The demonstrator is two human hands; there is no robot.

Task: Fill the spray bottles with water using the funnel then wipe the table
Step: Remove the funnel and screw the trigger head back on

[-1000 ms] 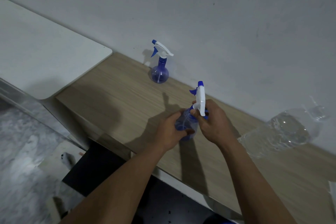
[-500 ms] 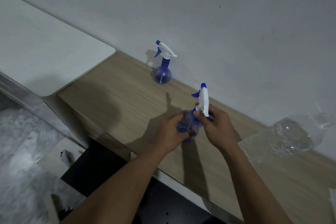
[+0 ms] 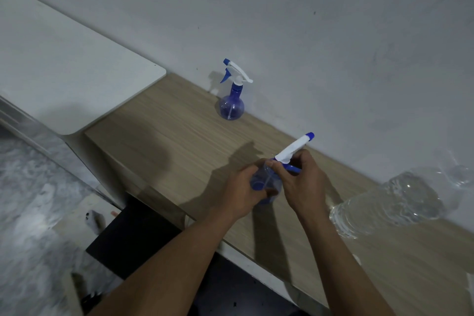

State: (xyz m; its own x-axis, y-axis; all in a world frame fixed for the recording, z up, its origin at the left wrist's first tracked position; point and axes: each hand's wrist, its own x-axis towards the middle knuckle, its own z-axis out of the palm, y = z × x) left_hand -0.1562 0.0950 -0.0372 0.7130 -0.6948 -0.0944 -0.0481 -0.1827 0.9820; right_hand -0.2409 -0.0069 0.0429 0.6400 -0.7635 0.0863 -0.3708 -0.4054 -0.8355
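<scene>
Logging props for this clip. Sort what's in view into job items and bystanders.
Job: spray bottle in hand, its white trigger head, left hand, right hand, second spray bottle, clear water bottle, wooden table.

Bystanders: white board, wall.

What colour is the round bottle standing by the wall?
The round bottle is see-through blue, with a white and blue sprayer on top; the head view shows it.

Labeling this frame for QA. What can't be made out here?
Head view only:
- held spray bottle: body mostly covered by left hand and right hand; water level unreadable.
- Clear water bottle: neck end washed out against the wall.
- Funnel: not visible.
- Far spray bottle: fill level too small to tell.
</scene>
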